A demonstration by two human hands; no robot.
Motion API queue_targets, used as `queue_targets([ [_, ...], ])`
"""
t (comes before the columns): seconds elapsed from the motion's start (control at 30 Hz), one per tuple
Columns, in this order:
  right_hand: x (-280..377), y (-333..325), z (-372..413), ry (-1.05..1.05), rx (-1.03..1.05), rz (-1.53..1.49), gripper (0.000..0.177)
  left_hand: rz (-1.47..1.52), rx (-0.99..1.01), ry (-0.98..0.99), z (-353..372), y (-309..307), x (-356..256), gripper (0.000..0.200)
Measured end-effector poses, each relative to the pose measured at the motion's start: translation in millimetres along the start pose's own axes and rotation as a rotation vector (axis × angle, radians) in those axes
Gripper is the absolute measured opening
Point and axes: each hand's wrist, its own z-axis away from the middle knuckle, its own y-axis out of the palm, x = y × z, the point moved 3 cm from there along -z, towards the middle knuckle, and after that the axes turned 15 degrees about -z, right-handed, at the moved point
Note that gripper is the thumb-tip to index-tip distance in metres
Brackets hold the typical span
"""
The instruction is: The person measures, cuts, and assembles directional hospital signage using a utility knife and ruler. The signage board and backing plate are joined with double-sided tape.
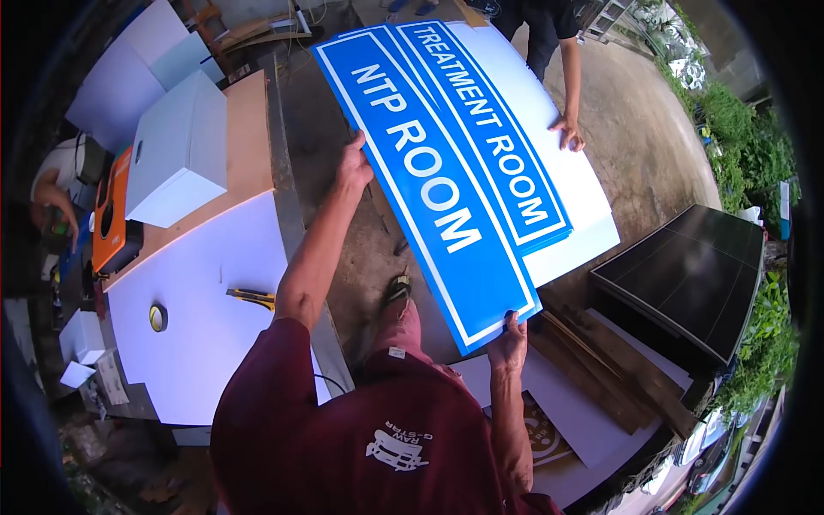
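Observation:
A long blue sign with white letters reading "NTP ROOM" [416, 163] is held up in front of me. My left hand [353, 163] grips its left long edge, and my right hand [508, 343] pinches its near end by the bottom right corner. Beside and partly beneath it lies another blue sign reading "TREATMENT ROOM" [493, 124]. Under both signs is a stack of white sheets [579, 193]. A co-worker's hand [568, 133] rests at the right edge of the white sheets.
On the left a table with a white sheet [202, 283] bears a tape roll [158, 318], a yellow cutter [251, 298] and a white box [180, 142]. Wood planks [601, 369] and a dark panel [691, 275] lie at right. Another person's arm [56, 193] shows far left.

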Motion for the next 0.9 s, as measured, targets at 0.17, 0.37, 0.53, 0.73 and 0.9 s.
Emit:
queue_targets([
  [0.17, -19.3, 34.6, -61.4, 0.015, -0.018, 0.035, 0.027, -0.022, -0.078, -0.033, -81.5, 10.6, -21.8, 0.038],
  [0.37, -40.7, 38.7, -107.1, 0.066, -0.116, 0.108, 0.027, -0.036, -0.135, -0.093, -148.2, 1.5, -10.6, 0.038],
  [0.53, -37.7, 45.8, -103.6, 0.108, -0.102, 0.223, 0.025, -0.112, -0.219, -0.082, -153.7, -2.4, -1.3, 0.038],
  [0.73, -12.9, 61.1, -100.2, 0.169, -0.204, 0.836, 0.044, -1.04, -0.555, 0.3, -150.2, -7.7, -6.4, 0.027],
  [0.9, -2.6, 76.6, -102.5, 0.241, -0.175, 1.224, 0.064, -1.469, -0.629, 0.359, -117.7, 3.7, -20.8, 0.047],
])
